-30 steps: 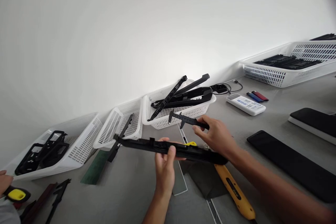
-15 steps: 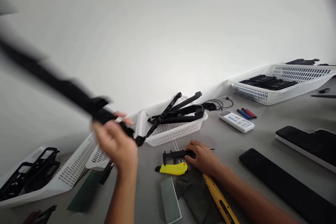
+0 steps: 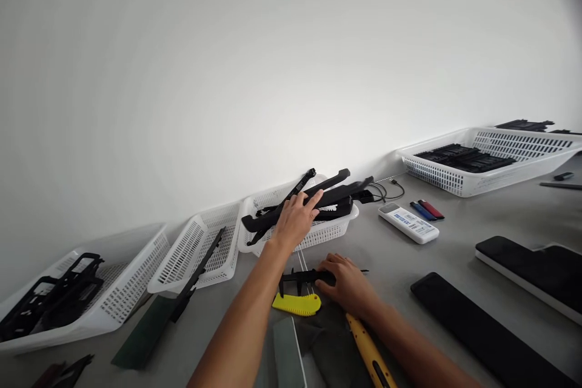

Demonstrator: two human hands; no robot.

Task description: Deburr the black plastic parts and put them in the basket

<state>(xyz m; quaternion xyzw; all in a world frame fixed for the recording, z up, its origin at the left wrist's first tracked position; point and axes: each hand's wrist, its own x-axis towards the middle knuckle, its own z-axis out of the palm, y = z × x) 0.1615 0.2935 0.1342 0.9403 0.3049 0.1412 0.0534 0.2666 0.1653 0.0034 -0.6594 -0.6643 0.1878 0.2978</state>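
My left hand (image 3: 295, 218) reaches over the middle white basket (image 3: 325, 233), its fingers on a long black plastic part (image 3: 339, 194) that lies across other black parts. Its index finger is stretched out along the part. On the grey table, my right hand (image 3: 341, 279) is closed round the black caliper (image 3: 297, 277), whose jaws point left. Just below the caliper lies a yellow cutter (image 3: 297, 304). A yellow pen-like tool (image 3: 370, 351) rests beside my right forearm, on a dark cloth (image 3: 334, 348).
A grey-green block (image 3: 288, 351) lies near the front. White baskets stand left (image 3: 136, 279), centre-left (image 3: 231, 257) and far right (image 3: 461, 185). A white device (image 3: 409, 223), two lighters (image 3: 427, 210) and long black pieces (image 3: 491, 327) lie on the right.
My left hand has moved right and down, bringing the long black part from the upper left onto the middle basket. My right hand stays at the caliper.
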